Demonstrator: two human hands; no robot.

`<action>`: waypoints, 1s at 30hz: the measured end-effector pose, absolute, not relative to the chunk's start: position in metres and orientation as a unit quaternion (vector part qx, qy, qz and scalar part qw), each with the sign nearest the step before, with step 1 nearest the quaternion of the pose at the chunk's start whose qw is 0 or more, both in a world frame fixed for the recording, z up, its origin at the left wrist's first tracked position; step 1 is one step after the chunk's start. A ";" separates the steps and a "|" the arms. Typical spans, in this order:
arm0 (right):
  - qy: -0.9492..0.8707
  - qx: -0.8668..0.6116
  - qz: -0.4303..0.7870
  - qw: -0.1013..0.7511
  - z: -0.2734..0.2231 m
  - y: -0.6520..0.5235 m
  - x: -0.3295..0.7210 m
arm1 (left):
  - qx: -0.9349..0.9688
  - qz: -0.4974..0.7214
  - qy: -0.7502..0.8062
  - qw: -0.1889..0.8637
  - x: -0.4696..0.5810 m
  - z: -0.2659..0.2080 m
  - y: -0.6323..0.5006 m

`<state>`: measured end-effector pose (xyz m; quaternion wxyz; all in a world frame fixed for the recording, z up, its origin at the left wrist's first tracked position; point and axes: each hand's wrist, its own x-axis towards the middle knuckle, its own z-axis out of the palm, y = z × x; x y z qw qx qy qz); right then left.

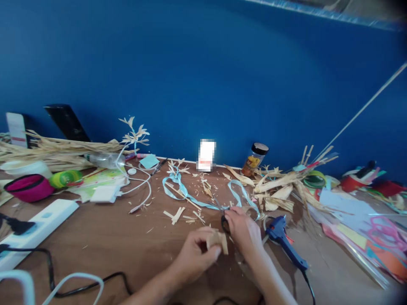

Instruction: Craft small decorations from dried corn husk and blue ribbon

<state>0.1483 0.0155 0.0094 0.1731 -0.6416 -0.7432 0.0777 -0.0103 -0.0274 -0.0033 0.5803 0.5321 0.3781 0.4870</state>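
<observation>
A pale strip of dried husk (218, 240) is pinched between the thumb and fingers of my left hand (197, 254), low over the brown table. Just to its right, my right hand (243, 231) has its fingers closed at the black-handled scissors (225, 223), whose blades point away from me. The far side of the scissors' grip is hidden by my fingers. A light blue ribbon (203, 204) runs loosely behind both hands, with a small husk flower (177, 167) at its left end. Cut husk scraps (174, 215) lie scattered beyond my left hand.
A blue glue gun (286, 243) lies right of my right arm, its cord trailing forward. Piled husks (280, 190) and a dark-lidded jar (254, 159) stand behind it. At left are a white power strip (47, 226), a charger (104, 194) and cables. A blue wall backs the table.
</observation>
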 end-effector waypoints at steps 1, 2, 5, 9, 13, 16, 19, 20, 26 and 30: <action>-0.739 -0.628 0.104 0.220 0.011 0.014 0.145 | 0.472 0.503 0.397 0.605 -0.013 -0.004 -0.023; -0.733 -0.608 0.146 0.267 0.012 0.011 0.140 | 0.407 0.519 0.413 0.628 -0.016 -0.005 -0.019; -0.697 -0.514 0.356 0.351 0.014 0.000 0.126 | 0.262 0.560 0.418 0.666 -0.021 -0.005 -0.010; -0.641 -0.459 0.484 0.379 0.006 -0.008 0.114 | 0.236 0.565 0.411 0.676 -0.020 -0.006 -0.011; -0.592 -0.467 0.511 0.412 -0.006 -0.005 0.115 | 0.267 0.544 0.454 0.653 -0.016 -0.008 -0.013; -0.574 -0.476 0.516 0.422 -0.009 -0.003 0.117 | 0.335 0.509 0.492 0.622 -0.015 -0.012 -0.013; -0.577 -0.478 0.511 0.420 -0.007 -0.004 0.119 | 0.454 0.516 0.528 0.498 -0.018 -0.016 -0.014; -0.588 -0.483 0.499 0.415 -0.005 -0.005 0.120 | 0.505 0.530 0.537 0.420 -0.019 -0.017 -0.014; -0.704 -0.527 0.333 0.340 -0.001 -0.008 0.123 | 0.721 0.490 0.482 0.088 -0.026 -0.012 -0.015; -0.753 -0.522 0.241 0.318 -0.003 -0.010 0.124 | 0.746 0.456 0.474 0.104 -0.027 -0.012 -0.013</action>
